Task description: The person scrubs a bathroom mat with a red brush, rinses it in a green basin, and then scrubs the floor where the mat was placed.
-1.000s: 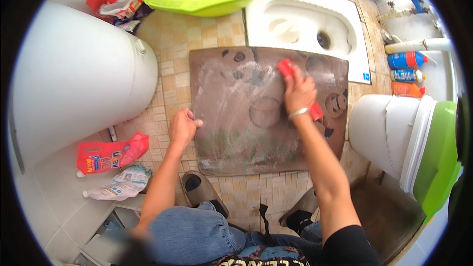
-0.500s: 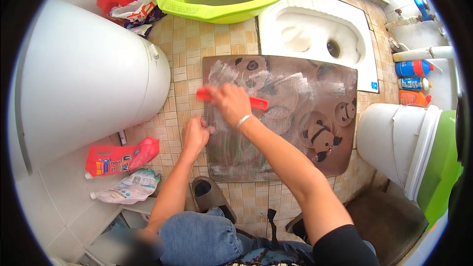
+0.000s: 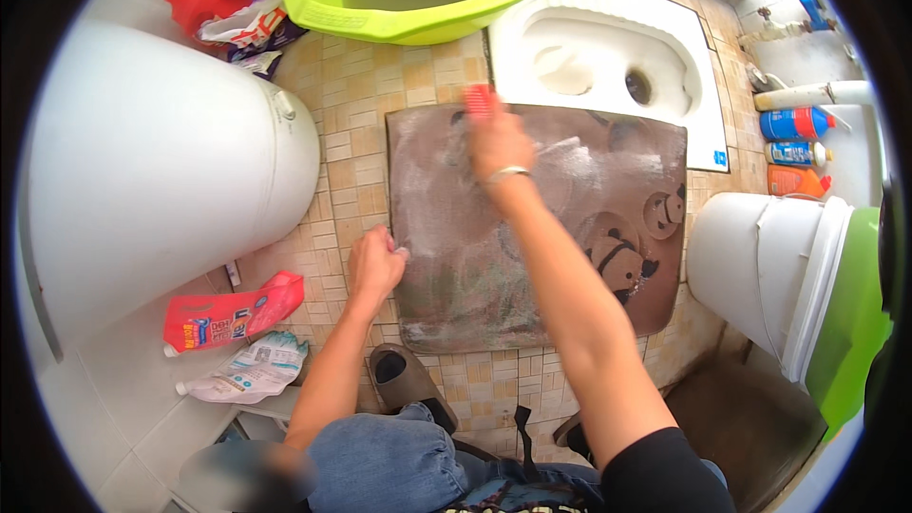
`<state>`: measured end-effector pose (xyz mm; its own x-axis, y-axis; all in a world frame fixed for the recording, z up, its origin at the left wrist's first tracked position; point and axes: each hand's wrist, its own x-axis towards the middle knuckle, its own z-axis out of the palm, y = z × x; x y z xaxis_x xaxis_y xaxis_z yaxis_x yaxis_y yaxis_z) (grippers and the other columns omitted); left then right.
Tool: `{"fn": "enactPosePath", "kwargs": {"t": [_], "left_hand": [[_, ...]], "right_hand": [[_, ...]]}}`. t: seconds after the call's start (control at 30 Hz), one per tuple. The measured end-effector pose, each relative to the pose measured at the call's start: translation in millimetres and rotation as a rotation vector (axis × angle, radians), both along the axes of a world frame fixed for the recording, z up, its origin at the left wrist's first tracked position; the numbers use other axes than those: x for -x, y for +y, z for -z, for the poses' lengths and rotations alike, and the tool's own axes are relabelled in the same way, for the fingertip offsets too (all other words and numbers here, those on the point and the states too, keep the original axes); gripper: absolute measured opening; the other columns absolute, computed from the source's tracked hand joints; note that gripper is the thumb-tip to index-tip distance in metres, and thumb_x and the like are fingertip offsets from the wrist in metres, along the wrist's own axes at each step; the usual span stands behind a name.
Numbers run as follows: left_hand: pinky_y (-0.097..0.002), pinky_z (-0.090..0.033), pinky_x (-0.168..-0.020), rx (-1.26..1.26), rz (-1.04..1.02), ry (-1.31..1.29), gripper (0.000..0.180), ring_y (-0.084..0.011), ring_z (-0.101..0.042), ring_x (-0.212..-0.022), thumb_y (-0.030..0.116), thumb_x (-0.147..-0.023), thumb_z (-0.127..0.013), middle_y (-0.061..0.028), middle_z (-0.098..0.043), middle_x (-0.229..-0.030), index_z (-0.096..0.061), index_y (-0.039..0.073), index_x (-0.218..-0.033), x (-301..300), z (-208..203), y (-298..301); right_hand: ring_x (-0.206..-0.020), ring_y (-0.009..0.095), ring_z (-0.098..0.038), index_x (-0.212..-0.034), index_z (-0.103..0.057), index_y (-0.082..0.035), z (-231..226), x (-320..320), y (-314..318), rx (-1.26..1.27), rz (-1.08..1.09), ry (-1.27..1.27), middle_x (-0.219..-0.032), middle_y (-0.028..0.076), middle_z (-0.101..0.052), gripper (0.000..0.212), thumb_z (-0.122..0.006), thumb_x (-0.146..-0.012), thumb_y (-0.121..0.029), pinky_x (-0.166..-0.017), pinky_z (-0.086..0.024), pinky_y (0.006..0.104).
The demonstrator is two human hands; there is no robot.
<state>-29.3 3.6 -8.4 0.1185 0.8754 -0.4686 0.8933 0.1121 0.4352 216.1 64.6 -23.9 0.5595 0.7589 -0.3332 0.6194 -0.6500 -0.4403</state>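
Observation:
A brown mat with panda pictures lies flat on the tiled floor before me, streaked with whitish foam or powder. My right hand, blurred by motion, is closed round a red brush at the mat's far edge, left of its middle. Part of the brush is hidden by the hand. At the mat's left edge my left hand is closed with fingers and thumb on the border, gripping it.
A squat toilet adjoins the mat's far side. Beyond stands a green basin of murky water. A white barrel is at left, above a red pouch. At right are a white bucket and several bottles.
My right hand has moved away from me and to the right with the brush, which has turned from lying crosswise to pointing away. My left hand keeps its place at the mat's edge.

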Motion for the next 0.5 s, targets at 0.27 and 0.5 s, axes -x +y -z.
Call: {"fn": "enactPosePath", "kwargs": {"t": [0.27, 0.5], "left_hand": [[-0.0480, -0.054, -0.078, 0.011, -0.070, -0.281, 0.037, -0.0379, -0.071, -0.085, 0.024, -0.080, -0.080, -0.0218, -0.072, -0.089, -0.063, -0.006, -0.096, -39, 2, 56], [-0.0395, -0.055, -0.075, 0.282, -0.501, -0.828, 0.028, -0.0222, -0.069, -0.084, 0.018, -0.097, -0.071, -0.0111, -0.073, -0.094, -0.068, -0.008, -0.107, -73, 13, 63]], "right_hand": [[-0.100, 0.045, -0.069, -0.158, -0.036, -0.017, 36, -96, -85, -0.100, 0.193, -0.271, -0.120, 0.021, -0.066, 0.061, -0.050, -0.106, -0.045, -0.086, -0.056, 0.0533], [-0.124, 0.032, -0.066, -0.154, -0.049, -0.011, 34, -142, -105, -0.309, 0.269, 0.195, -0.139, 0.021, -0.065, 0.056, -0.057, -0.105, -0.037, -0.101, -0.052, 0.0400]]}}
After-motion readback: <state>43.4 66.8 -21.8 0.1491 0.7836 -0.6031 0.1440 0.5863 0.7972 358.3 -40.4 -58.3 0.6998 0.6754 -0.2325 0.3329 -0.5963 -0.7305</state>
